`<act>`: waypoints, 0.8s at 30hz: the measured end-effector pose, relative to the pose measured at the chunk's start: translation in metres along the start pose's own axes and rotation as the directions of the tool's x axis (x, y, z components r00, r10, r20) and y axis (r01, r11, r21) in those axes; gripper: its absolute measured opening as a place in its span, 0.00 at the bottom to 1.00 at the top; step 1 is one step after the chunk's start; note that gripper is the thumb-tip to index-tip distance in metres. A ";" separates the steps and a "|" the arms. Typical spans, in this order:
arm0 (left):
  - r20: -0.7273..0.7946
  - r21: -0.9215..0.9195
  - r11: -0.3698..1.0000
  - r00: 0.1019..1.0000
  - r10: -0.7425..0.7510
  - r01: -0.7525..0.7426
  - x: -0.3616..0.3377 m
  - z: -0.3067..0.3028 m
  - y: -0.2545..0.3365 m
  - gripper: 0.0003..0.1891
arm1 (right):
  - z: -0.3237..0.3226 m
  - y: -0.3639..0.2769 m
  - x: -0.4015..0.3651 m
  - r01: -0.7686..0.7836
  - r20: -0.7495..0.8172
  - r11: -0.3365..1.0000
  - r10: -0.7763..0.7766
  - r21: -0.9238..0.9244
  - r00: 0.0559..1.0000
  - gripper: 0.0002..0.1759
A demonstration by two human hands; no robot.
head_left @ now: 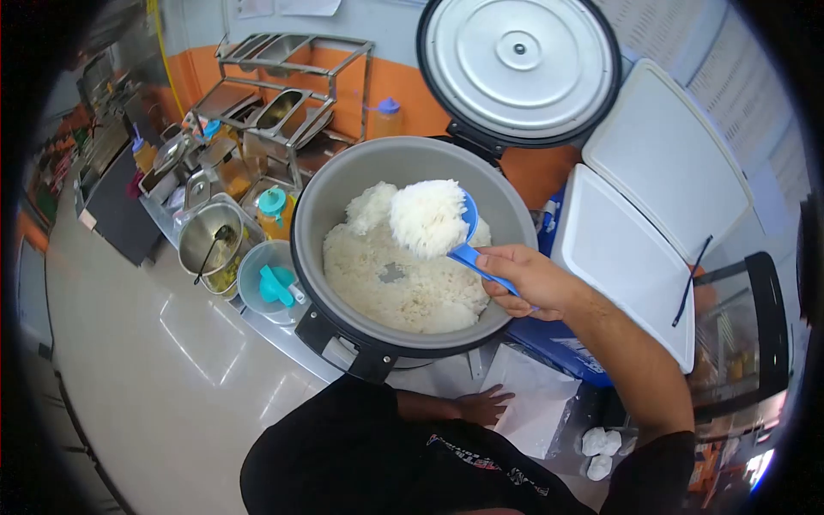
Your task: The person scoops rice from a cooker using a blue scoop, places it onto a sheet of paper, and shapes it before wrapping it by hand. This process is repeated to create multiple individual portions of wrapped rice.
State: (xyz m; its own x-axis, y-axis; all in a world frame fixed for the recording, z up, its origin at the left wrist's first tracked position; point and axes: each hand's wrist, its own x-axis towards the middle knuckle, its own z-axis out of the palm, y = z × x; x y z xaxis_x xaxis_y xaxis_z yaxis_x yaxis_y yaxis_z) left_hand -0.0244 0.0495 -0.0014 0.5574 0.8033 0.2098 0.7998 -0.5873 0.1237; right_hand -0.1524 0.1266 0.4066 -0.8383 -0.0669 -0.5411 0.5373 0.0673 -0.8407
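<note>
My right hand (pixel 534 279) is closed round the handle of a blue rice scoop (pixel 474 255). White cooked rice (pixel 427 216) is heaped on the scoop, held above a large round rice cooker (pixel 313 230). More rice (pixel 412 300) lies in the pot, with a small patch of the bottom showing through. The cooker's lid (pixel 520 73) stands raised behind it. Below the cooker, my left hand (pixel 485 405) rests with its fingers apart at the edge of a white paper sheet (pixel 534 403).
At the cooker's left stand a clear tub (pixel 249 279) with a turquoise scoop (pixel 276 285), a steel pot (pixel 199 245) with a ladle, and an orange-filled bottle (pixel 275 215). Right is an open white-lined cooler (pixel 631 257). Small white wrapped bundles (pixel 601 442) lie at lower right.
</note>
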 end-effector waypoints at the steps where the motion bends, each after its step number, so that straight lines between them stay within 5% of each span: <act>1: 0.031 -0.060 0.998 0.999 -0.009 0.011 -0.001 -0.009 -0.001 0.15 | 0.000 0.005 -0.004 0.006 -0.010 0.992 -0.005 0.123 1.000 0.17; 6: 0.057 -0.067 0.998 0.998 -0.001 0.004 0.003 -0.009 0.008 0.21 | 0.013 0.016 -0.025 0.087 -0.020 0.933 -0.086 0.348 0.996 0.22; 10: 0.429 -0.158 0.950 0.885 -0.180 0.269 0.032 -0.042 0.017 0.35 | 0.018 0.035 -0.079 0.166 -0.060 0.886 -0.155 0.433 0.986 0.23; 14: 0.384 -0.137 0.946 0.896 -0.223 0.294 0.038 -0.061 0.033 0.40 | 0.008 0.094 -0.144 0.283 -0.136 0.830 -0.248 0.481 0.959 0.24; 18: 0.406 -0.094 0.969 0.897 -0.173 0.229 0.058 -0.056 0.052 0.34 | 0.007 0.172 -0.201 0.314 -0.255 0.744 -0.196 0.591 0.947 0.26; 24: 0.344 -0.285 0.929 0.930 -0.130 0.235 0.078 -0.029 0.065 0.30 | 0.014 0.306 -0.226 0.384 -0.425 0.600 -0.079 0.702 0.902 0.25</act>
State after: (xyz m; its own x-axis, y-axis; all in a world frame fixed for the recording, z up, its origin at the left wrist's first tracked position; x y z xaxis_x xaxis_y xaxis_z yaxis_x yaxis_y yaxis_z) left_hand 0.0644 0.0710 0.0509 0.4910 0.8573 -0.1550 0.8110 -0.3848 0.4407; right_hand 0.2032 0.1488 0.2713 -0.8376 0.3579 -0.4128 0.0655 -0.6843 -0.7263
